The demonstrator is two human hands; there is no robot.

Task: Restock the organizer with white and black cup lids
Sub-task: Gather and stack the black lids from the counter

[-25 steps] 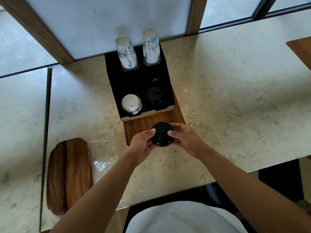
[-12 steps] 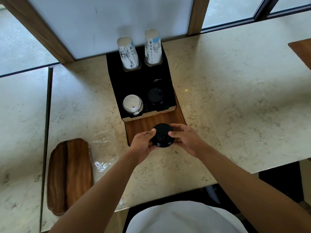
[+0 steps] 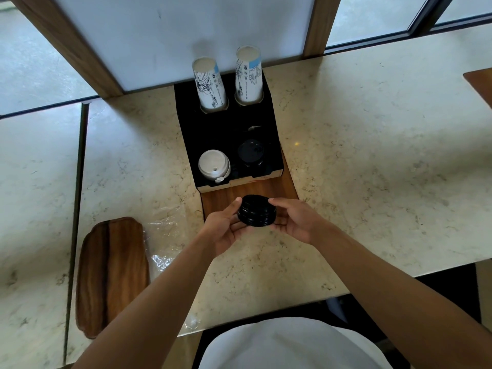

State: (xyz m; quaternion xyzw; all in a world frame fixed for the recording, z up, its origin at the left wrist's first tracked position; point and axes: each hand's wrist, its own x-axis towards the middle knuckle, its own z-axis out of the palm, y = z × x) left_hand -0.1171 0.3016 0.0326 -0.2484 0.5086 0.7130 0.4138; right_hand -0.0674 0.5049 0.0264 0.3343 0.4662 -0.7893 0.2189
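— Where does the slot lie from that stack?

— Straight ahead: the black organizer (image 3: 186,145) stands beyond the hands, its right front well already holding dark lids (image 3: 250,153), with white lids (image 3: 213,164) in the well to its left.

— And the grip?

— The left hand (image 3: 222,227) and right hand (image 3: 294,219) clasp the glossy, ribbed black lid stack (image 3: 257,210) between them — round, flat, its axis roughly upright, above the wooden base (image 3: 266,189). The right hand looks nearer the slot.

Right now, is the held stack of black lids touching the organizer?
Apart. In the head view, the stack of black lids, held between the left hand and right hand, shows bare wooden base before the organizer.
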